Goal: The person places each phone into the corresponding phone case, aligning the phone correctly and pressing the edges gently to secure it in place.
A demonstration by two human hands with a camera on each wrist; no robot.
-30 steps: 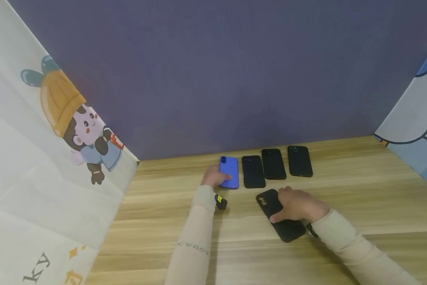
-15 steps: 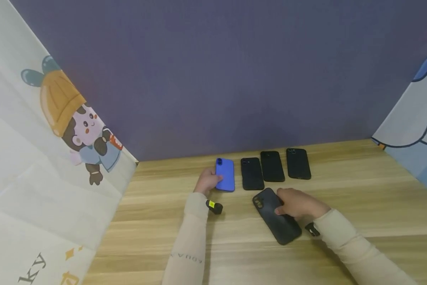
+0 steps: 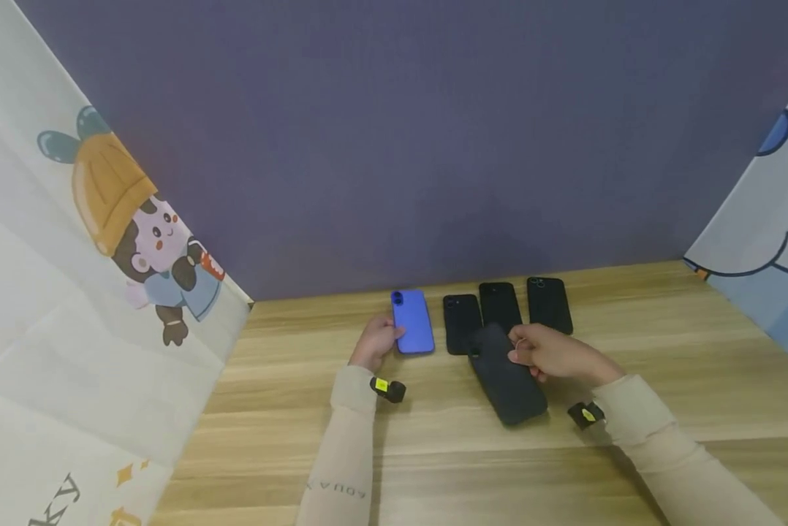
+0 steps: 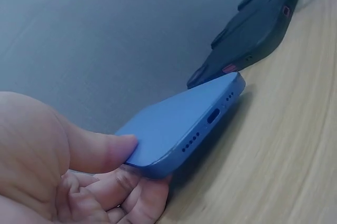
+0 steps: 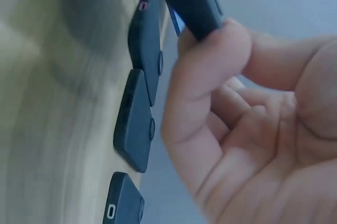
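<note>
My left hand (image 3: 376,342) pinches the near left edge of a blue phone (image 3: 414,325), thumb on its back and fingers beneath. In the left wrist view the phone (image 4: 174,129) tilts up off the wood, its charging port and speaker holes showing. My right hand (image 3: 558,356) pinches the right edge of a black phone case (image 3: 507,383) between thumb and curled index finger. The case is raised above the table, camera end at upper left, overlapping the nearest black phones in the head view. Only one edge of the case (image 5: 187,2) shows in the right wrist view.
Three black phones, a left one (image 3: 461,318), a middle one (image 3: 501,303) and a right one (image 3: 550,303), lie in a row on the wooden table (image 3: 282,409). Behind them rises a dark blue-grey panel (image 3: 433,146). White printed sheets flank both sides.
My right hand has lifted the black case off the table and moved it toward the row of phones. My left hand has shifted the blue phone slightly left and raised its edge.
</note>
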